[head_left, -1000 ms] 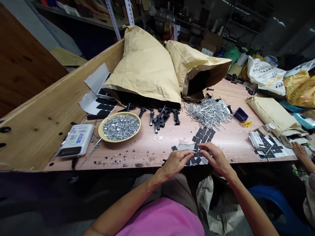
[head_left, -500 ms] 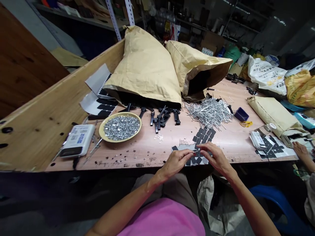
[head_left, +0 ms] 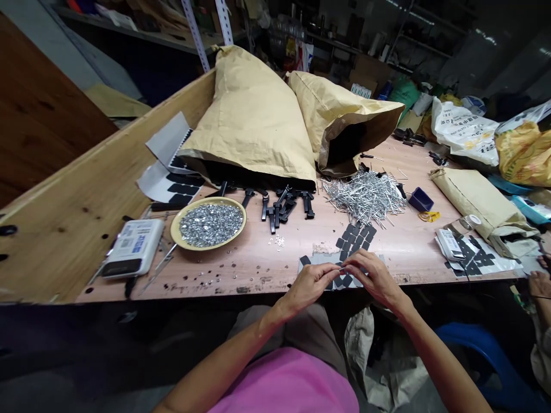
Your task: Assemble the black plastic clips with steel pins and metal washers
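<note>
My left hand (head_left: 310,285) and my right hand (head_left: 373,277) meet at the near table edge, fingertips pinched together on a small thin part too small to name. Under them lies a grey sheet of black rectangular pads (head_left: 349,246). Beyond it sits a heap of shiny metal pins (head_left: 365,196). A cluster of black plastic parts (head_left: 284,205) lies at the mouth of a brown paper sack (head_left: 253,123). A yellow dish of small silver washers (head_left: 209,222) stands to the left.
A second open paper sack (head_left: 344,117) lies behind the pins. A white box-shaped device (head_left: 132,245) lies by the wooden side board (head_left: 86,195). A small blue tray (head_left: 420,200), another pad sheet (head_left: 476,258) and another person's hand (head_left: 540,282) are to the right.
Both hands have stayed at the table edge over the pad sheet. The fingertips have closed in on each other slightly. The other person's hand at right has moved toward the frame edge.
</note>
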### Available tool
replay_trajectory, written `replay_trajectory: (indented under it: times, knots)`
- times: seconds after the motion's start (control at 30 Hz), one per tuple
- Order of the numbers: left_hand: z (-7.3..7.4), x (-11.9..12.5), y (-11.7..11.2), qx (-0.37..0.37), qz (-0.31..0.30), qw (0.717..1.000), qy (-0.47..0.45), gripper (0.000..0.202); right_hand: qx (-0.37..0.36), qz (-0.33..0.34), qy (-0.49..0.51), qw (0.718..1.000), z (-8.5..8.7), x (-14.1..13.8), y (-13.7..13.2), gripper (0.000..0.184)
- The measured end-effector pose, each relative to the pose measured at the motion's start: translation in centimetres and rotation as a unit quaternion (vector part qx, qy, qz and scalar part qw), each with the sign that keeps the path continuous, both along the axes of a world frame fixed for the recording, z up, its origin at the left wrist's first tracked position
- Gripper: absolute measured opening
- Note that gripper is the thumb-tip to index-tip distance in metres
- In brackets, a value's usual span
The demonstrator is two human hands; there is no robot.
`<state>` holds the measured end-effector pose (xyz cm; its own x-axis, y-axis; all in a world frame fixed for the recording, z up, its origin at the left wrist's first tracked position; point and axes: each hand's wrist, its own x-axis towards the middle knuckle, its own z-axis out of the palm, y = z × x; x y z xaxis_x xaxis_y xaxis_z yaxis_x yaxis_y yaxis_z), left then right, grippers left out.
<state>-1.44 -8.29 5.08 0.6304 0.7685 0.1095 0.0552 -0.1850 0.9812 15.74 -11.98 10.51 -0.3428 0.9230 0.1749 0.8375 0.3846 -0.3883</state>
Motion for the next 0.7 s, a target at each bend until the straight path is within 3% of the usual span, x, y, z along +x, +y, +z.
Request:
replay_trajectory:
  times: [0.07,0.2,0.3,0.37,0.43,0.5,0.6,0.7]
  knots:
    - [-0.1,0.1,-0.2,0.002,0.003,1.000,0.002,0.029,0.025,0.008,-0.025,0.999,-0.4,-0.3,0.0,0.041]
    - [-0.1,0.4,-0.7,-0.003,0.026,1.000,-0.004,0.028,0.069,-0.042,-0.087,0.993,-1.4,-0.8,0.2,0.055]
    - [0.0,0.4,-0.8,-0.086,0.046,0.995,-0.034,0.030,0.044,-0.128,-0.054,0.989,-1.6,-0.7,-0.1,0.059]
    - [0.2,0.5,-0.6,-0.162,0.054,0.981,-0.086,0.031,0.021,-0.205,0.017,0.978,-2.0,-0.7,-0.5,0.057]
    - [0.2,0.6,-0.5,-0.219,0.057,0.963,-0.149,0.030,-0.022,-0.240,0.118,0.963,-2.9,-1.2,-1.2,0.054]
    - [0.1,0.8,-0.6,-0.244,0.063,0.951,-0.182,0.030,-0.091,-0.227,0.245,0.938,-4.1,-2.0,-2.0,0.053]
    - [-0.2,1.1,-1.2,-0.239,0.092,0.950,-0.178,0.031,-0.155,-0.202,0.420,0.871,-5.8,-3.9,-3.1,0.058]
    - [-0.8,1.2,-1.8,-0.239,0.110,0.952,-0.157,0.032,-0.152,-0.201,0.467,0.848,-6.6,-5.6,-4.0,0.049]
